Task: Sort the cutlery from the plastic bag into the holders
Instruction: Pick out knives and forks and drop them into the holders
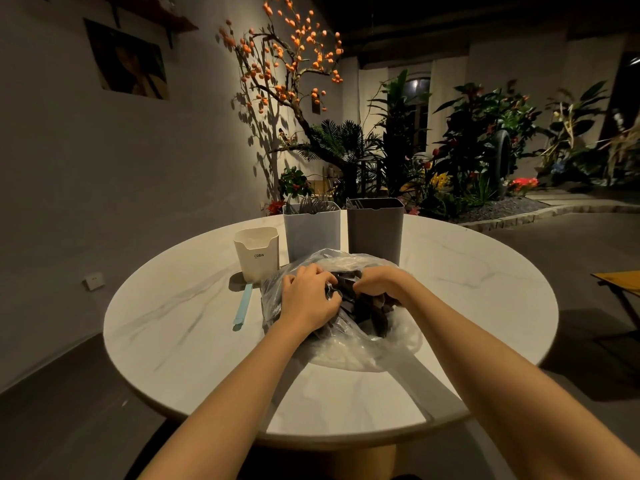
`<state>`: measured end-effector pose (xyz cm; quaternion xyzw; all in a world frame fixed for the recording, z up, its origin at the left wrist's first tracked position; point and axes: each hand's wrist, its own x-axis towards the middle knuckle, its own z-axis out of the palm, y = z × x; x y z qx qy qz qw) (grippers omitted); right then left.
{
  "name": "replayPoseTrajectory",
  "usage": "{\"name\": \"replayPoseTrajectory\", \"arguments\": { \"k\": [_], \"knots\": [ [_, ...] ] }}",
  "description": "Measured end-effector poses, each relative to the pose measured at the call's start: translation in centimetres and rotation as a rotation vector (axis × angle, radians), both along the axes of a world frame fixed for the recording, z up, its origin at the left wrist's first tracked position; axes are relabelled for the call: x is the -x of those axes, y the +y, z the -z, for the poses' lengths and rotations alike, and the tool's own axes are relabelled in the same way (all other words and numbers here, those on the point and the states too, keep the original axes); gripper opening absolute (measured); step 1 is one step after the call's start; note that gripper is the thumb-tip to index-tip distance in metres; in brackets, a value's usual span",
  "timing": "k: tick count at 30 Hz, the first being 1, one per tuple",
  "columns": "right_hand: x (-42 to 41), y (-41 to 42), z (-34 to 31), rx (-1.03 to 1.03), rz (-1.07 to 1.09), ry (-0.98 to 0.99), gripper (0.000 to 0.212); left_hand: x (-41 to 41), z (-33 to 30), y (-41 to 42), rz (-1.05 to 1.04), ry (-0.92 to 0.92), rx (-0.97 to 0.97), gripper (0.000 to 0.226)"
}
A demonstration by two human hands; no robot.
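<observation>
- Head view: plastic bag (346, 344) lies on the round table (173, 323) just in front of three holders: white (257, 254), blue-grey (311, 232) with forks standing in it, dark grey (375, 230)
- Dark cutlery (367, 313) sits piled in the bag's mouth, directly under both hands, long axes mixed
- Left hand (308, 296) has curled fingers gripping the bag's edge
- Right hand (381, 282) is curled down into the pile; whether it grips a piece cannot be told
- Pale blue utensil (242, 306) lies left of the bag

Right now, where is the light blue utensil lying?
In the head view, the light blue utensil lies flat on the table, left of the plastic bag and just before the white holder.
</observation>
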<state>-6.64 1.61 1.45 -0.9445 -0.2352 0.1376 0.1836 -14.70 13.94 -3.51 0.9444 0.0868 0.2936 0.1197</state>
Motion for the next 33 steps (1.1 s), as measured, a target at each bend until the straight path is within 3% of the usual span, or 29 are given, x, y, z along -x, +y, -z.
{"name": "replayPoseTrajectory", "arguments": {
  "k": [6,14,24,27,33],
  "knots": [
    [-0.6,-0.5,-0.2,-0.035,0.036,0.088,0.016,0.0,-0.3,-0.4,0.039,-0.068,-0.058,0.020],
    [-0.3,-2.2,-0.9,-0.129,-0.032,0.172,0.027,-0.1,-0.9,-1.1,0.032,-0.055,-0.036,0.025],
    [1.0,-5.1,-1.7,-0.287,-0.146,0.345,0.010,-0.4,-2.0,-2.6,0.012,-0.168,0.236,0.034],
    [1.3,-5.6,-2.1,-0.340,-0.181,0.328,0.008,-0.6,-2.4,-2.9,0.001,-0.233,0.362,0.031],
    [1.2,-6.6,-2.9,-0.496,-0.245,0.314,0.004,-0.9,-4.5,-3.2,-0.088,-0.342,0.417,0.026]
  ]
}}
